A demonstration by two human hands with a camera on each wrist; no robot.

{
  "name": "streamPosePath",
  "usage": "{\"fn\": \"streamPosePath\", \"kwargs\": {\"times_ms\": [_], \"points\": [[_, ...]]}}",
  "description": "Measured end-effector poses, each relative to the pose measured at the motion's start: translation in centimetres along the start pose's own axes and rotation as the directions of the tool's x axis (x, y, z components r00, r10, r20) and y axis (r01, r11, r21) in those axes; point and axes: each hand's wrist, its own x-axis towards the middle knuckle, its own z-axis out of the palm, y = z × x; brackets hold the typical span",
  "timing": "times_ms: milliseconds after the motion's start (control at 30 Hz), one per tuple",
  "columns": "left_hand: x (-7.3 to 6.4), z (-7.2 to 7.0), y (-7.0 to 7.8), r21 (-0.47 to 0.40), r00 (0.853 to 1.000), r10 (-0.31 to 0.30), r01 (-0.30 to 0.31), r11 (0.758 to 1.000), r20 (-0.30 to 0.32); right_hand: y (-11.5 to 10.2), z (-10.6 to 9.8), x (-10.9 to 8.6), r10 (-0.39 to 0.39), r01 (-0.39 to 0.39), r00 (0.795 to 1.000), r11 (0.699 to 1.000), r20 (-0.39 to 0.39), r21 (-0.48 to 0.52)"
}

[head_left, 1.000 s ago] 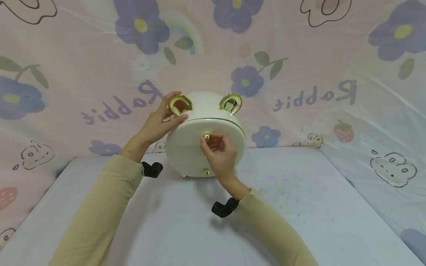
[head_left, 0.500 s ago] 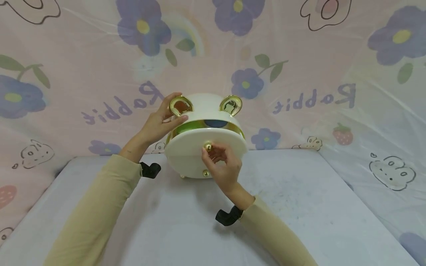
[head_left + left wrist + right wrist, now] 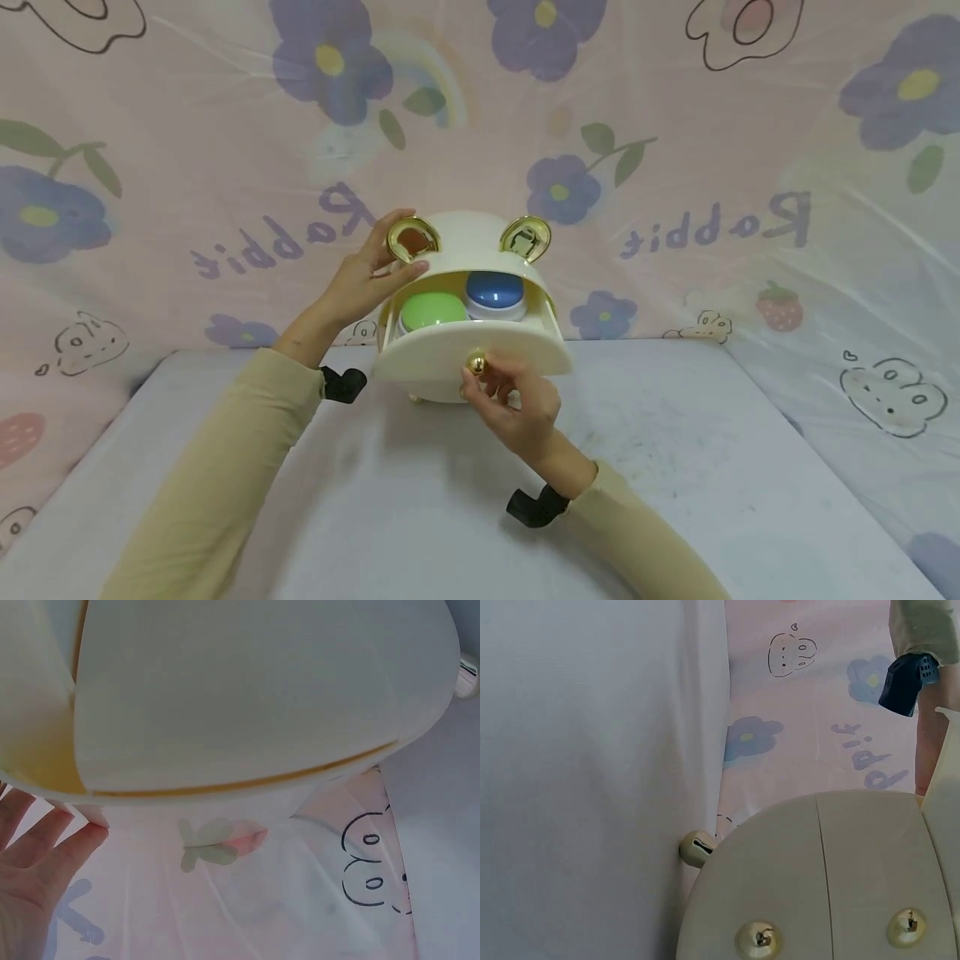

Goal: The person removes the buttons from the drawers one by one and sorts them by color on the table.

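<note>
A white drawer box (image 3: 468, 237) with gold-rimmed ears stands on the table. Its top drawer (image 3: 431, 354) is pulled well out. My right hand (image 3: 525, 408) pinches the gold knob (image 3: 477, 363) on that drawer's front between thumb and fingertips. My left hand (image 3: 358, 282) holds the box at its upper left, thumb below the gold ear (image 3: 413, 239) and fingers behind it. Inside the drawer sit a green dome-topped round thing (image 3: 435, 309) and a blue one (image 3: 495, 289), both with white bases. In the left wrist view, the left fingers (image 3: 64, 847) reach the box's edge.
Two lower drawer fronts with gold knobs, a left knob (image 3: 758, 941) and a right knob (image 3: 907, 928), show in the right wrist view. A gold foot (image 3: 697, 849) supports the box. The white-covered table (image 3: 660, 450) meets a flowered cloth backdrop (image 3: 480, 158) behind.
The top drawer, shut one second ago, has slid out toward me with my right hand on its knob, revealing the green and blue things. My left hand stays on the box.
</note>
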Motion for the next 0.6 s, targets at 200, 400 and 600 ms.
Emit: {"fn": "streamPosePath", "kwargs": {"times_ms": [200,400,600], "points": [[0.0,0.0,0.1,0.009,1.0,0.001,-0.001,1.0,0.004,0.1,-0.2,-0.5,-0.017,0.017,1.0,1.0,-0.009,-0.009],[0.0,0.0,-0.1,-0.001,1.0,0.009,-0.009,1.0,0.003,0.1,-0.5,-1.4,-0.034,0.034,0.999,0.999,-0.027,-0.006],[0.0,0.1,-0.2,0.015,1.0,0.013,-0.013,1.0,0.0,-0.2,-1.1,-1.5,-0.043,0.043,0.999,0.998,-0.019,0.034]]}}
